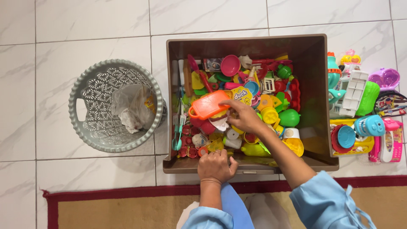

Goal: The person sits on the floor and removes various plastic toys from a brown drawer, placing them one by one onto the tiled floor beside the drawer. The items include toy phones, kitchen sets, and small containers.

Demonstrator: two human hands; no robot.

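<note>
Orange toy tray [208, 104] is pinched in the right hand [243, 116] over a brown bin [320, 85] of plastic toys; left hand [216, 165] grips the bin's near rim, mid-sorting.

White marble-look floor tiles [85, 34], red-bordered tan rug [106, 208], grey lattice basket [85, 123], even light

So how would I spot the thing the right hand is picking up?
Look in the brown box on the white floor, full of small toys. Near its middle the right hand lifts an orange tray, flat, oblong and far wider than the little toys around it.
</note>
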